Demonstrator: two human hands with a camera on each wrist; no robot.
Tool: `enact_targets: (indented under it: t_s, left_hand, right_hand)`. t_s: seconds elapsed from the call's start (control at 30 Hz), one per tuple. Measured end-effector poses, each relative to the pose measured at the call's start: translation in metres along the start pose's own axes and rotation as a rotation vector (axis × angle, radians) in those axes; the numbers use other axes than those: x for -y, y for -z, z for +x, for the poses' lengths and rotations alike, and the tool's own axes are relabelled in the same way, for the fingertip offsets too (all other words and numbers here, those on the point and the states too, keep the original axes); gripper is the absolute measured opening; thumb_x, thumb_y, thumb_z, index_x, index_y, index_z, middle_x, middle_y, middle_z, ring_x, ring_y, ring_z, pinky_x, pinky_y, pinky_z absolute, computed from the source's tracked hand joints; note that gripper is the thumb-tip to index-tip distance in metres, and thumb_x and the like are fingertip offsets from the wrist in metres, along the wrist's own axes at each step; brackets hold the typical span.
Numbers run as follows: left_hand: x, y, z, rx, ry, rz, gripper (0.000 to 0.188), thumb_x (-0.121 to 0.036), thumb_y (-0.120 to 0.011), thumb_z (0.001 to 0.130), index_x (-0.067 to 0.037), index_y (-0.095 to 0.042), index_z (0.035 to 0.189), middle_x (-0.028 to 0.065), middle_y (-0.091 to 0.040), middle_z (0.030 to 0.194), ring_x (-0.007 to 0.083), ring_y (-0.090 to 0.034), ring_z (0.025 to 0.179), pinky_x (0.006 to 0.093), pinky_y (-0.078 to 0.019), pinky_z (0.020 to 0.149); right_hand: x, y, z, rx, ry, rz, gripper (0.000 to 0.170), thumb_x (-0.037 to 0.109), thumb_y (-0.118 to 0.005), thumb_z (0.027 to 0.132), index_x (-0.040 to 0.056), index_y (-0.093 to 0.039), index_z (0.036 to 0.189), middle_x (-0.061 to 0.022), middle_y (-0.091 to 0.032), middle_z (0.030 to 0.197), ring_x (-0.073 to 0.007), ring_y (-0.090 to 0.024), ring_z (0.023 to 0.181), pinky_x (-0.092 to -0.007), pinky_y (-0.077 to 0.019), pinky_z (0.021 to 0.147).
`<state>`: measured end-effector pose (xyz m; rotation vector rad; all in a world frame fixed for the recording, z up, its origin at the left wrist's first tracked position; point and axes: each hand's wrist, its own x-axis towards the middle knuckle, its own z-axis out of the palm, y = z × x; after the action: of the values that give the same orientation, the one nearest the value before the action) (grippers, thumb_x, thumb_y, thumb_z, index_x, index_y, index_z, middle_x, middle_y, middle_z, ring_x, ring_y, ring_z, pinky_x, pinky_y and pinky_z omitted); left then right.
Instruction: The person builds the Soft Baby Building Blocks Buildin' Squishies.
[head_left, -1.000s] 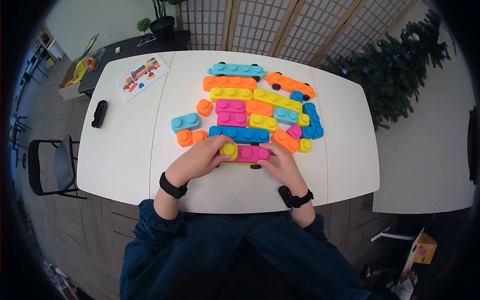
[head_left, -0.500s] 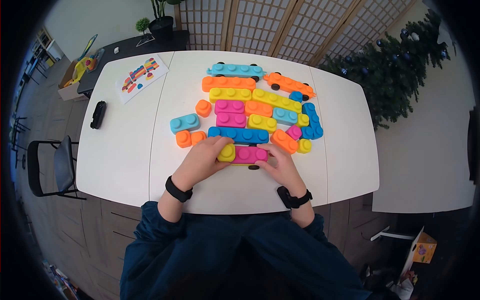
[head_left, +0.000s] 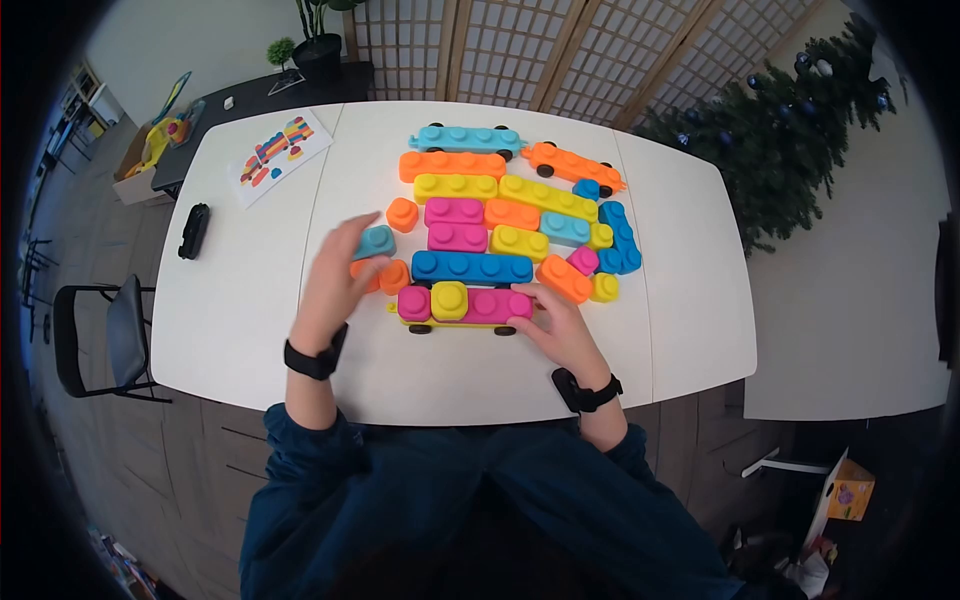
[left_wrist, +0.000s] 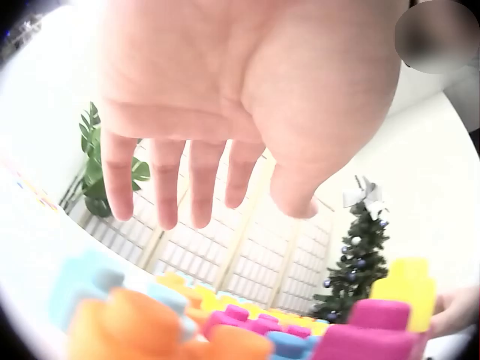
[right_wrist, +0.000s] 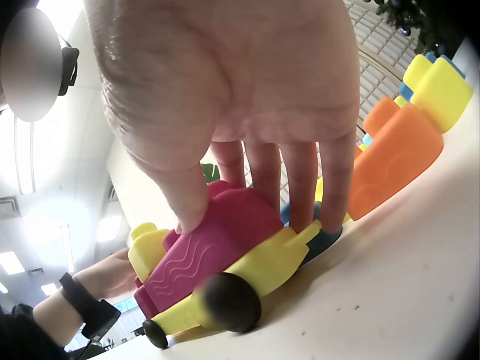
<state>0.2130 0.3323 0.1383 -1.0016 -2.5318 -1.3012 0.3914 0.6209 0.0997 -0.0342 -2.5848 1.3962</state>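
My right hand (head_left: 562, 328) holds the right end of a long pink block (head_left: 490, 303), with thumb and fingers on its opposite sides. That block sits on a yellow wheeled base (right_wrist: 262, 259) with black wheels. A yellow block (head_left: 449, 300) and a small pink block (head_left: 414, 303) stand in line to its left. My left hand (head_left: 328, 280), fingers spread and empty in the left wrist view, hovers beside a light blue block (head_left: 378, 240). It partly covers that block and one of two small orange blocks (head_left: 395, 276).
Behind the base lies a long blue block (head_left: 472, 267), then rows of coloured blocks. Light blue (head_left: 465, 138) and orange (head_left: 572, 166) wheeled bases stand at the back. A picture sheet (head_left: 280, 155) and a black object (head_left: 194, 231) lie at the left.
My left hand has let go of the yellow block and moved left and forward to the light blue block. The right hand has kept its hold on the long pink block.
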Motion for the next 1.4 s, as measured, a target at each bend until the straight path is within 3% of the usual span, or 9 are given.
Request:
enact_targets:
  t_s: [0.1,0.2,0.3,0.53,0.6,0.83,1.1,1.27,1.4]
  left_hand:
    - [0.053,0.006,0.002,-0.010,0.083,0.162,0.049,-0.011,-0.081,0.083,-0.005,-0.063,0.128,0.0166,-0.066,0.123,0.0369,-0.062,0.112,0.0419,-0.0505,0.099]
    - [0.076,0.005,-0.001,0.087,0.204,0.179,0.039,-0.009,-0.079,0.086,-0.003,-0.066,0.121,0.0151,-0.068,0.116,0.0335,-0.065,0.105,0.0404,-0.0545,0.091]
    - [0.082,0.003,-0.002,0.105,0.263,0.111,0.032,-0.008,-0.078,0.087,-0.003,-0.067,0.117,0.0131,-0.069,0.110,0.0287,-0.067,0.098,0.0384,-0.0577,0.082]
    - [0.029,0.020,0.013,-0.054,0.149,0.020,0.028,-0.007,-0.077,0.088,-0.003,-0.066,0.114,0.0114,-0.066,0.109,0.0263,-0.068,0.096,0.0366,-0.0596,0.084]
    - [-0.007,0.021,0.017,0.003,0.040,-0.092,0.024,-0.004,-0.074,0.091,-0.001,-0.066,0.114,0.0102,-0.064,0.113,0.0233,-0.067,0.104,0.0375,-0.0606,0.092]
    - [-0.071,-0.012,0.018,0.197,-0.163,-0.144,0.033,-0.007,-0.078,0.087,-0.001,-0.067,0.117,0.0129,-0.065,0.114,0.0280,-0.069,0.101,0.0339,-0.0577,0.085]
    - [-0.074,-0.017,0.005,0.258,-0.088,-0.172,0.049,-0.011,-0.082,0.083,-0.005,-0.064,0.128,0.0127,-0.068,0.116,0.0298,-0.068,0.101,0.0369,-0.0557,0.089]
    - [-0.051,-0.010,-0.015,0.300,-0.058,-0.081,0.056,-0.014,-0.086,0.078,-0.006,-0.065,0.129,0.0133,-0.069,0.116,0.0319,-0.068,0.103,0.0384,-0.0539,0.093]
    - [-0.044,-0.017,-0.022,0.316,-0.088,-0.078,0.050,-0.013,-0.086,0.076,-0.006,-0.067,0.122,0.0125,-0.070,0.113,0.0324,-0.067,0.101,0.0379,-0.0538,0.090]
  right_hand:
    - [-0.003,-0.002,0.000,0.013,-0.023,0.017,0.047,0.018,-0.081,0.087,0.0032,-0.063,0.127,-0.0162,-0.069,0.120,-0.0340,-0.067,0.111,-0.0373,-0.0532,0.095]
    - [-0.005,-0.002,0.000,0.022,0.006,-0.038,0.046,0.013,-0.078,0.090,0.0040,-0.062,0.132,-0.0120,-0.069,0.118,-0.0231,-0.068,0.108,-0.0345,-0.0538,0.096]
    - [-0.002,-0.004,-0.001,0.005,-0.020,-0.020,0.046,0.018,-0.080,0.087,0.0027,-0.062,0.126,-0.0161,-0.069,0.120,-0.0343,-0.067,0.111,-0.0376,-0.0532,0.095]
    - [0.010,0.006,0.004,0.022,0.021,-0.038,0.054,0.019,-0.081,0.087,0.0050,-0.059,0.134,-0.0176,-0.063,0.133,-0.0342,-0.062,0.122,-0.0388,-0.0504,0.102]
    - [0.019,0.011,0.010,0.009,0.004,-0.023,0.057,0.019,-0.082,0.086,0.0056,-0.058,0.136,-0.0177,-0.061,0.136,-0.0340,-0.060,0.124,-0.0392,-0.0494,0.104]
    - [0.061,0.014,0.040,-0.106,0.297,-0.052,0.055,0.015,-0.081,0.087,0.0069,-0.060,0.137,-0.0159,-0.061,0.136,-0.0322,-0.059,0.126,-0.0386,-0.0491,0.104]
    - [0.048,0.019,0.031,-0.103,0.193,0.039,0.046,0.010,-0.080,0.085,0.0051,-0.065,0.128,-0.0143,-0.066,0.125,-0.0320,-0.064,0.117,-0.0373,-0.0510,0.099]
    - [0.030,0.026,0.017,-0.049,0.095,0.021,0.044,0.005,-0.080,0.084,0.0031,-0.066,0.125,-0.0114,-0.068,0.123,-0.0252,-0.064,0.114,-0.0333,-0.0500,0.099]
    - [0.019,0.017,0.010,-0.062,0.123,0.070,0.046,0.007,-0.081,0.083,0.0045,-0.066,0.126,-0.0143,-0.067,0.122,-0.0313,-0.064,0.115,-0.0364,-0.0502,0.099]
